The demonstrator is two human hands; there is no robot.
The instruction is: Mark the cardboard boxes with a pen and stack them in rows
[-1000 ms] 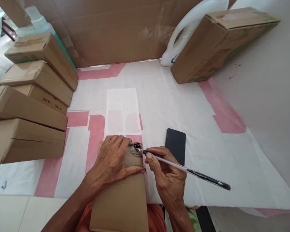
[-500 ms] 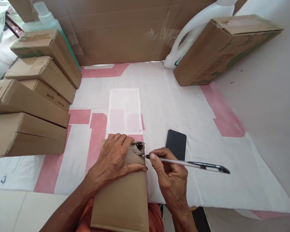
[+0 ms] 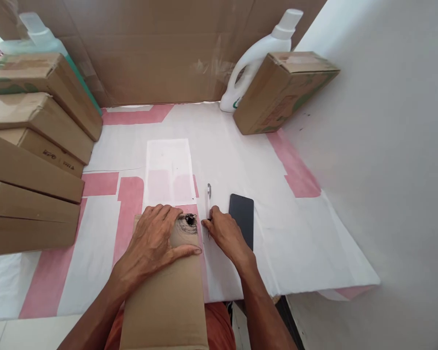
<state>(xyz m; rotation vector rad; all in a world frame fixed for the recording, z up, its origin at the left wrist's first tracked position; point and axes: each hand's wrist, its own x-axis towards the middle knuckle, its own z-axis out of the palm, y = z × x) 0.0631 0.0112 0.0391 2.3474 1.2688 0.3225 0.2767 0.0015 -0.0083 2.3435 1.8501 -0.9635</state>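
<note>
My left hand grips the upper end of a cardboard box, fingers over its far edge and thumb across its top face. The box leans from my lap against the table's front edge. Near its top right corner is a ragged dark hole, ringed by black scribbled pen strokes. Just right of the box, my right hand pinches a pen between thumb and fingers. The pen lies close to the tablecloth, its capped-looking end pointing away from me. Part of it is hidden by my fingers.
A black phone lies beside my right hand. Ahead is a white paper sheet. Several cardboard boxes and a green bottle stand left. At the back right are a white jug and another box, near the wall.
The pen's tip has left the edge of the hole. My right hand has brought the pen down beside the box and turned it to point away from me. The view has shifted right.
</note>
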